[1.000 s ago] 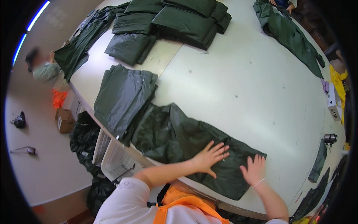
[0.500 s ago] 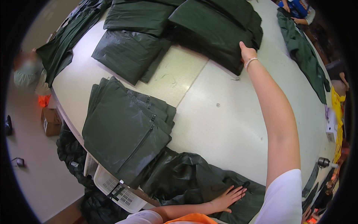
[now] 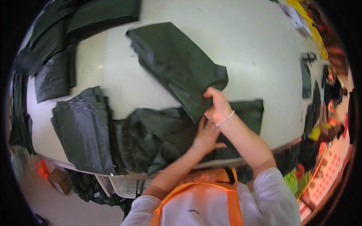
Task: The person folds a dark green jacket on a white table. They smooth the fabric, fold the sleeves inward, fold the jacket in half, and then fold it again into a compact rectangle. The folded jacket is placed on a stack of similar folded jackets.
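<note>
My right hand [image 3: 217, 106], a pale beaded bracelet at its wrist, grips the near corner of a folded dark green garment [image 3: 171, 56]. The garment slants away from me to the far left over the white table. Just below that grip is my left hand [image 3: 206, 136], its thumb apart and its fingers stretched out, some of the tips hidden. It rests over a crumpled dark green garment [image 3: 151, 132] laid along the near table edge. A stack of folded green garments [image 3: 81, 130], their edges fanned, adjoins it on the left.
More folded green garments [image 3: 102, 17] are piled at the far left of the white table [image 3: 256, 49]. Below the near edge stand a white plastic basket [image 3: 124, 186] and a cardboard box [image 3: 60, 180]. Yellow cloth [image 3: 313, 24] and other people are at the right.
My right hand has come back from the far pile with a folded garment. My left hand, flat on the near garment before, is now close below the right. The view has swung right.
</note>
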`<action>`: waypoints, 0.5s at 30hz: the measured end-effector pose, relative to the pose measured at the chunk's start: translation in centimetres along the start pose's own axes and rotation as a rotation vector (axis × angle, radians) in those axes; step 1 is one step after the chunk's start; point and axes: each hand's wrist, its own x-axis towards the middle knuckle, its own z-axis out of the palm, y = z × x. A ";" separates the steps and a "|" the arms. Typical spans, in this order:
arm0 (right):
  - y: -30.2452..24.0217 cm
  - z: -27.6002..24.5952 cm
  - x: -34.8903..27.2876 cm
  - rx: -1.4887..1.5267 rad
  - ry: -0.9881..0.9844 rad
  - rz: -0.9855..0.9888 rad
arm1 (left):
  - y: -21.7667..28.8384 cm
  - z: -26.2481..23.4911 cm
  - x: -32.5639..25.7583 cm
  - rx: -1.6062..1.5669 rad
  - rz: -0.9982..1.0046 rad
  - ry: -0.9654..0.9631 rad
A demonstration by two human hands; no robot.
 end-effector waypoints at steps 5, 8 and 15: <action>0.8 -16.0 -13.1 -0.071 -0.097 -0.057 | 0.0 2.5 -0.4 0.103 0.144 0.219; -3.5 -24.5 -14.1 -0.314 -0.116 -0.087 | -2.5 5.5 -1.3 -0.144 0.087 0.102; -5.3 -28.4 -11.0 -0.695 0.081 -0.415 | 1.4 -1.0 -3.3 0.589 0.162 -0.042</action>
